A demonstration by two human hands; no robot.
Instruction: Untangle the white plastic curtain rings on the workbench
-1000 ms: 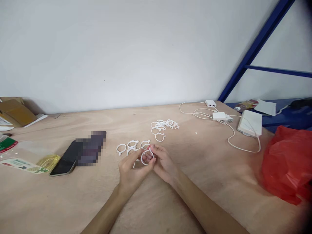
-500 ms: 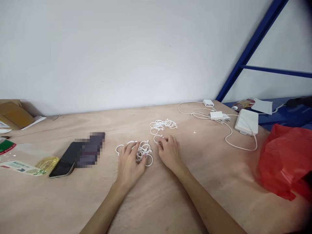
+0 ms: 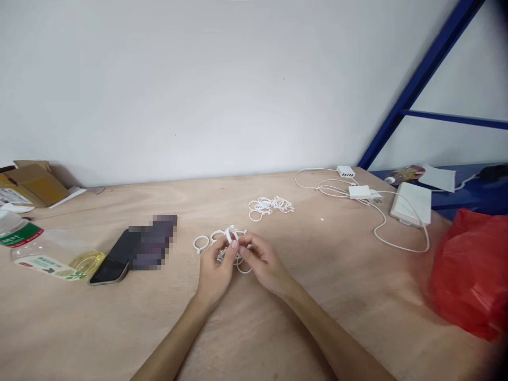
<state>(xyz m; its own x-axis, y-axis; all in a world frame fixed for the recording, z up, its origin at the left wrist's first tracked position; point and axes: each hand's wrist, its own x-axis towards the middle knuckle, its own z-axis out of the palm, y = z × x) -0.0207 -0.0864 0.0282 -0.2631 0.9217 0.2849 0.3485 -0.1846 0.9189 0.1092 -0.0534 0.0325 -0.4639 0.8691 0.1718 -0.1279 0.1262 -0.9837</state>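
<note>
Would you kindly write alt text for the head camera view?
Two bare hands, left hand and right hand, pinch a white plastic ring over a wooden table. More loose rings lie beyond; a phone lies left, a red bag right.

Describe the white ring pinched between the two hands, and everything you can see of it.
The white ring looks like thin, glossy plastic, a small hoop seen nearly edge-on, so any clasp is hard to tell. It stands tilted upward above the wooden table, pinched at its lower end between the fingers of the left hand and right hand. Below it lies a loose cluster of rings of the same kind.
</note>
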